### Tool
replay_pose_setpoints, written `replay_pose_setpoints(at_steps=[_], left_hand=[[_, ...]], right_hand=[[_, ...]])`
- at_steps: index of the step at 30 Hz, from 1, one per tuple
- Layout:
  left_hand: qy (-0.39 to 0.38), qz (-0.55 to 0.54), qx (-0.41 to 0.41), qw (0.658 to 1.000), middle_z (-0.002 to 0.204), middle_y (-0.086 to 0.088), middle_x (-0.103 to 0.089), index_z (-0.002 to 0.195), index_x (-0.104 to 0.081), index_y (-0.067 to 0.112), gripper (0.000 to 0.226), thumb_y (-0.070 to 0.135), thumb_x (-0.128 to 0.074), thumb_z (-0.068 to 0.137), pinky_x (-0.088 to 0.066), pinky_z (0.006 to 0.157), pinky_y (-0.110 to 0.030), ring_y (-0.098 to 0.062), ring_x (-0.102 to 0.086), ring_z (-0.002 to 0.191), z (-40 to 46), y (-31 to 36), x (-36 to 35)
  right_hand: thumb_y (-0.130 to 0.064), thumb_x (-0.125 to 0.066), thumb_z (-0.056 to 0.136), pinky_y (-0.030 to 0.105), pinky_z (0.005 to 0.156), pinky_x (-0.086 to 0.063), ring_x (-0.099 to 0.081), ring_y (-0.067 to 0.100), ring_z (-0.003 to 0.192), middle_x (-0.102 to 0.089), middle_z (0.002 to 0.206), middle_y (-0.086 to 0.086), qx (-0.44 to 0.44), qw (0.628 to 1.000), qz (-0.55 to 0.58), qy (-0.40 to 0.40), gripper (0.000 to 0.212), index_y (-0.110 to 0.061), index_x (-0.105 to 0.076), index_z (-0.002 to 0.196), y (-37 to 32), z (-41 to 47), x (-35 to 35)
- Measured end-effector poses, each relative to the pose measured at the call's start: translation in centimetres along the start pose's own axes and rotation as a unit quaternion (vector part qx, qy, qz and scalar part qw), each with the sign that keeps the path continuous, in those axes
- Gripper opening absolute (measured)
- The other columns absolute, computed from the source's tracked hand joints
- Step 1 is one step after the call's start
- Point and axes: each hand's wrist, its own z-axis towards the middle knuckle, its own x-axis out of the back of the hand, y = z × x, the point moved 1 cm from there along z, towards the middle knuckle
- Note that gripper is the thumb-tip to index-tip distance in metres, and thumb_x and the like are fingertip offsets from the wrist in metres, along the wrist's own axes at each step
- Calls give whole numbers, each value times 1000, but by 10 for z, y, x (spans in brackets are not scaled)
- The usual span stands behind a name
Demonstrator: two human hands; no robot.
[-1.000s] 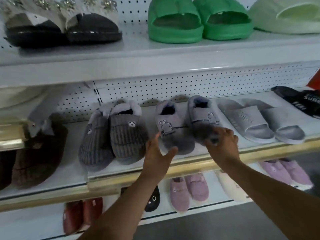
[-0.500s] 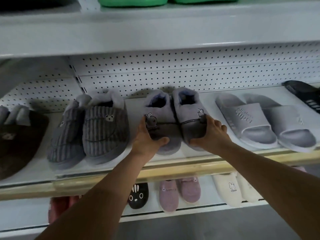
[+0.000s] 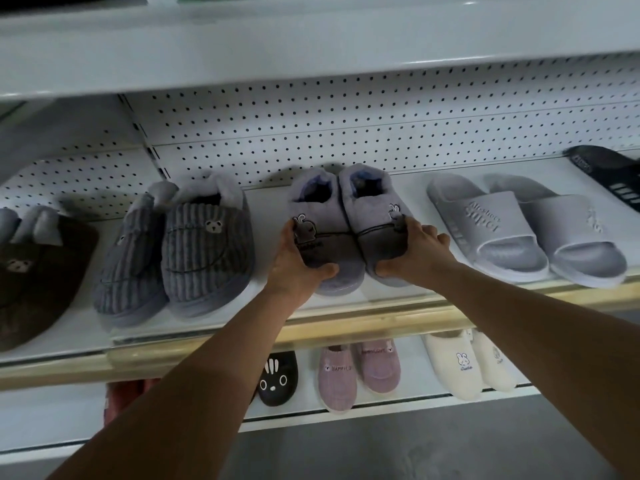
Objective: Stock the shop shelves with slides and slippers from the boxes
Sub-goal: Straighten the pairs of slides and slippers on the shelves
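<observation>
**Grey plush slippers held side by side on the middle shelf**

The grey plush slippers [image 3: 349, 233] sit toes-out on the white middle shelf [image 3: 381, 303], pressed together. The left hand [image 3: 298, 268] grips the left one's toe, thumb curled under its front; the right hand [image 3: 412, 252] clasps the right one's outer side. Beside them: grey corduroy slippers [image 3: 180, 251] left, grey slides [image 3: 519, 230] right. Behind stands the pegboard back panel [image 3: 346, 129].
</observation>
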Motion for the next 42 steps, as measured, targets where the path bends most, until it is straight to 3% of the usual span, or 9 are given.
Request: replay_pose_setpoints(at_steps=[9,15,21,23,31,34,36,39,42], left_hand=[[28,122,3,992,141,-6,-39,151,-25,25,95,23,-82,74,-40,109,-40,-26,-48,126,-18,20,2],[103,136,-155,973,136,-6,-41,134,-46,15,61,14,-73,79,-37,108,-32,-21,-42,127,-68,70,-38],[29,79,-179,980,131,4,-44,137,-47,16,60,15,-74,83,-33,99,-7,-7,-45,119,-100,110,-119],[-1,63,-151,987,130,7,-43,138,-45,22,62,19,-74,83,-41,103,-23,-11,-48,119,-102,117,-145],[-77,48,-65,994,137,5,-36,139,-39,25,72,19,-78,79,-39,108,-35,-17,-43,128,-93,134,-214],[-90,68,-56,992,147,-4,-34,147,-32,21,92,25,-85,72,-30,106,-24,-18,-37,133,-74,131,-231],[-92,82,-42,991,150,-10,-26,153,-20,21,115,35,-90,62,-31,111,-35,-25,-32,137,-59,128,-241],[-97,119,-51,987,149,-12,-19,155,-8,22,134,39,-94,53,-32,112,-47,-32,-26,139,-38,120,-253],[-108,118,-74,984,147,-8,-20,154,-11,26,133,31,-95,51,-34,111,-37,-29,-33,135,-23,117,-260]], right_hand=[[-41,-74,70,37,100,-35,-36,35,122,-37,137,13,30,998,45,14,94,-25,-25,148,5,-12,4],[-24,-62,85,35,103,-36,-32,24,130,-44,139,5,119,988,61,76,66,-24,-34,145,45,-55,30],[-20,-65,86,36,98,-42,-42,25,124,-54,129,3,148,979,56,131,46,-20,-52,131,119,-70,83],[-19,-66,84,36,95,-44,-45,25,120,-56,125,3,144,978,43,147,43,-21,-56,126,143,-71,101],[-36,-73,76,32,100,-31,-38,29,126,-46,134,4,40,993,20,114,55,-31,-53,127,224,-55,134],[-42,-73,77,36,104,-30,-28,34,132,-29,143,8,-16,996,46,74,73,-33,-36,139,239,-45,131],[-44,-74,77,41,108,-30,-22,37,137,-20,148,12,-34,996,58,61,85,-36,-23,145,244,-38,131],[-47,-78,71,40,106,-31,-28,34,134,-32,140,10,-19,997,54,51,96,-42,-17,144,251,-20,129],[-49,-80,65,42,103,-37,-39,33,125,-38,138,8,-31,998,34,48,107,-42,-11,146,256,-1,128]])
